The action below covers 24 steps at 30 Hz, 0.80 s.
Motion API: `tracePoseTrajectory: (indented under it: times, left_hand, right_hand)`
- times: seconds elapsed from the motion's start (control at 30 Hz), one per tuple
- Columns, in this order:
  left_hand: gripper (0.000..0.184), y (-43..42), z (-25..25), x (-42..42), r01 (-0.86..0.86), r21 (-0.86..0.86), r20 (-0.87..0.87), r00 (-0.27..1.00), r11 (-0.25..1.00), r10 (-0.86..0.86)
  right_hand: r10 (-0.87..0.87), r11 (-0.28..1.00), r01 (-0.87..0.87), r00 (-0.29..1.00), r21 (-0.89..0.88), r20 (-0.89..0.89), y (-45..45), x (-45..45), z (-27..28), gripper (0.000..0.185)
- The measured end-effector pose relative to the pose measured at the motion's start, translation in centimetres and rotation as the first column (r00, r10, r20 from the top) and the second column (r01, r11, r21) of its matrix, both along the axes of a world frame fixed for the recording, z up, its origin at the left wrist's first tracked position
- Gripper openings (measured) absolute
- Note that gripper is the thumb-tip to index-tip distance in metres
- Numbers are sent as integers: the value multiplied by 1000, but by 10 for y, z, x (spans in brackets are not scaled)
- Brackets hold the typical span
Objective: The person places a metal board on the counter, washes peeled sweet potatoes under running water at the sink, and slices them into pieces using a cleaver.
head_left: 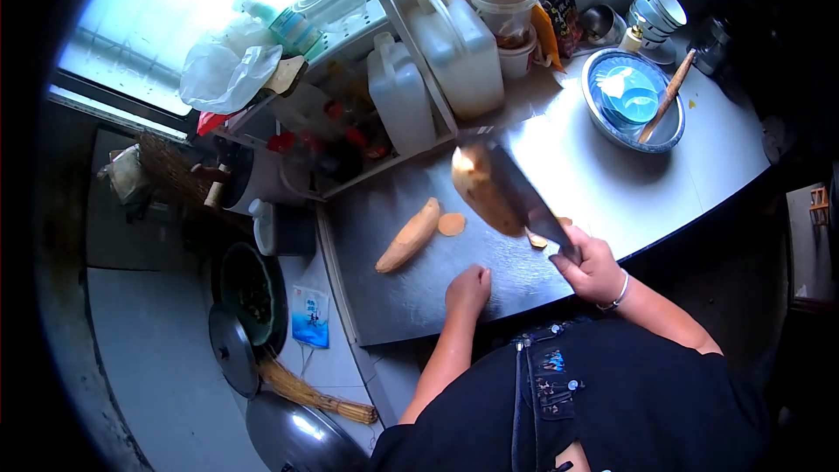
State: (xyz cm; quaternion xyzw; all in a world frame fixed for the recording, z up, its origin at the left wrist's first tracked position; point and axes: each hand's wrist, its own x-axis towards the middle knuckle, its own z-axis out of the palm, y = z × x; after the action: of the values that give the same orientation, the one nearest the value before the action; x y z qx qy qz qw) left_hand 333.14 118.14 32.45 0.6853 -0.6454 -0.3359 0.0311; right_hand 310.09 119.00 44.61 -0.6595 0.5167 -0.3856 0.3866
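My right hand [590,269] grips the handle of a cleaver [524,197], its dark blade pointing up and left above the steel worktop [384,315]. Along the blade's left side shows a large brown-orange root piece [483,192] with a pale upper end; whether it touches the blade is unclear. My left hand [469,291] is a closed fist near the worktop's front edge, with nothing visible in it. Left of the blade lie a peeled orange root [409,237] and a round slice [451,225]. A small cut piece [537,242] is under the cleaver's handle end.
A metal basin [597,122] with blue bowls and a wooden-handled tool stands at the back right. White jugs [459,52] and stacked tubs [504,13] line the back. To the left are a blue packet [310,317], a straw brush [315,393] and a wok lid [301,437].
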Motion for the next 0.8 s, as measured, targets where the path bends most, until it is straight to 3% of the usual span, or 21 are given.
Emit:
tracePoseTrajectory:
  times: [0.03,0.07,0.1,0.17,0.23,0.27,0.3,0.33,0.43,0.6,0.7,0.8]
  left_hand:
    - [31,0,-3,2,-3,0,-1,1000,1000,3]
    - [31,1,-6,4,-77,-25,22,997,997,78]
    - [31,2,-9,6,-149,-51,42,988,988,151]
    - [29,5,-14,11,-138,-62,37,989,988,141]
    - [27,2,-14,11,-131,-82,32,990,988,134]
    - [23,2,-11,11,-116,-78,18,993,990,117]
    - [20,2,-10,11,-100,-70,6,995,993,101]
    - [20,4,-10,12,-101,-66,10,995,993,102]
    - [17,-2,-10,12,-94,8,5,996,995,94]
    - [16,-4,-17,16,-85,26,-6,996,996,85]
    - [17,-3,-18,17,-85,-6,-12,996,996,84]
    - [18,-7,-20,18,-75,49,4,997,996,75]
  right_hand:
    - [-12,987,20,998,-157,57,-6,1,11,31]
    - [-11,979,21,999,-205,49,-11,2,22,29]
    - [-46,946,72,995,-315,91,-15,5,15,27]
    - [-63,916,78,997,-393,51,-19,9,-10,31]
    - [-155,964,140,986,-226,-52,-18,21,-40,31]
    - [-103,992,115,977,53,-186,-22,27,-53,30]
    - [-14,936,117,955,333,-298,-26,32,-66,29]
    - [4,898,115,963,425,-270,-31,37,-74,32]
    - [90,890,61,948,452,-305,-29,43,-76,32]
    - [44,914,71,962,399,-271,-33,41,-61,33]
    - [-28,991,40,995,124,-99,-30,36,-40,30]
    - [-50,994,57,997,98,-66,-31,37,-13,28]
